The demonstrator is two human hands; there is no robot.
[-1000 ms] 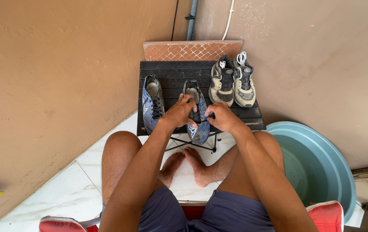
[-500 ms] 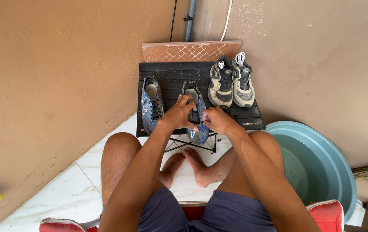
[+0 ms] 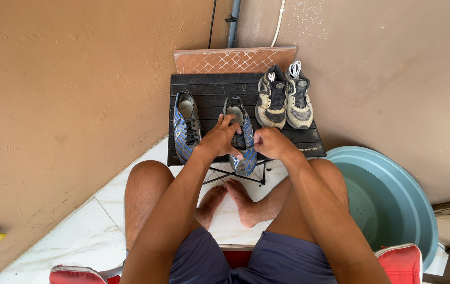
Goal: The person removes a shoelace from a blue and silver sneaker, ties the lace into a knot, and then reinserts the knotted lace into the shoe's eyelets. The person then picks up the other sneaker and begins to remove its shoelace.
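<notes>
Blue shoe lies at the small black table's front edge, heel towards the wall, toe towards the person. Left hand grips its left side; right hand, fisted, pinches its right side, equally near.

Blue striped shoe upright on black table, toe toward person.

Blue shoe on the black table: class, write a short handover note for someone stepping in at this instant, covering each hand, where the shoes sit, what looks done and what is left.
Left hand: gripping the middle blue shoe at its laces.
Right hand: closed at the same shoe's right side, apparently pinching a lace.
Other blue shoe: on the black table, left, untouched.
Grey pair: at the table's back right.
Done: cannot tell how far the lacing has got.
Left: probably this shoe's laces.
</notes>
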